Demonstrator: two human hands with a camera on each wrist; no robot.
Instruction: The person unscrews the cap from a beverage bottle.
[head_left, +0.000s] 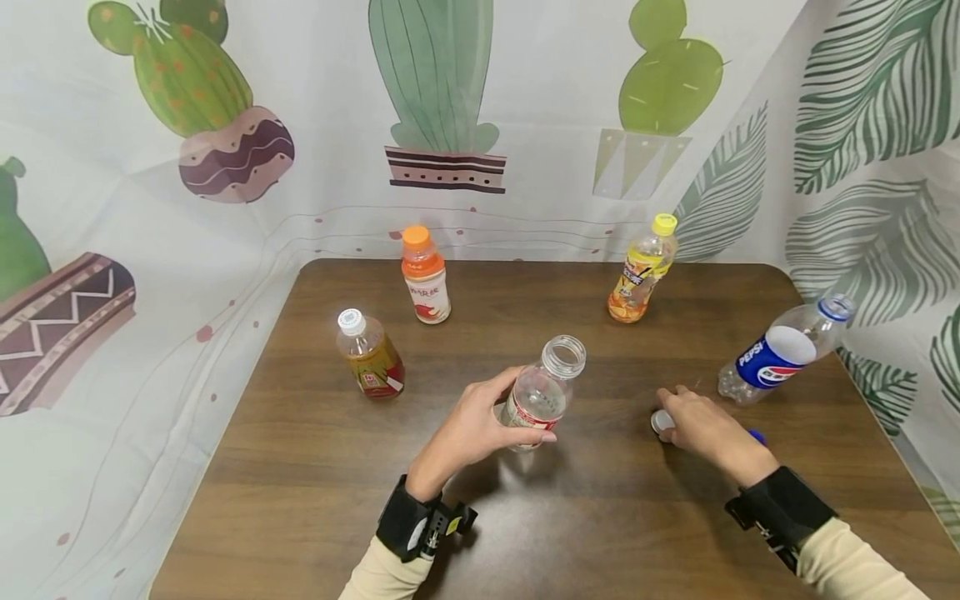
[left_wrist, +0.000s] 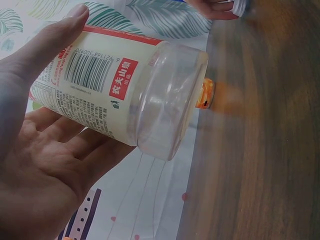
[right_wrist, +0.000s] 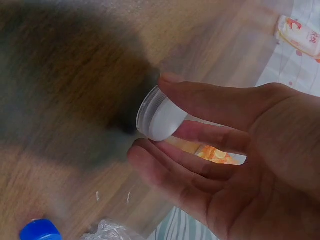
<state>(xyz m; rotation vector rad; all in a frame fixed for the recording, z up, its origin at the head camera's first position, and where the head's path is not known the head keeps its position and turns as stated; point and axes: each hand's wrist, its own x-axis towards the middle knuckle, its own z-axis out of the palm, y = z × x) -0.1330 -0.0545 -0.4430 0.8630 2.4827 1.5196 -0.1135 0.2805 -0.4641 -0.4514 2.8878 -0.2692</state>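
Note:
My left hand [head_left: 480, 421] grips a clear, uncapped plastic bottle [head_left: 542, 392] with a cream and red label. Its open mouth tilts up and to the right, and the base appears raised off the table. In the left wrist view, the thumb lies along one side of the bottle [left_wrist: 115, 90], with the fingers behind it. Farther right, my right hand [head_left: 705, 429] pinches a white bottle cap [right_wrist: 162, 117] between thumb and fingers, low over the table. A blue cap [head_left: 757, 436] lies partly hidden beside that hand.
On the brown table [head_left: 600, 533] stand an amber drink bottle [head_left: 372, 358], an orange-capped bottle [head_left: 426, 279] and a yellow-capped bottle [head_left: 641, 271]. An uncapped Pepsi bottle [head_left: 780, 354] stands just beyond the right hand. A cactus-print cloth [head_left: 540, 125] hangs behind the table.

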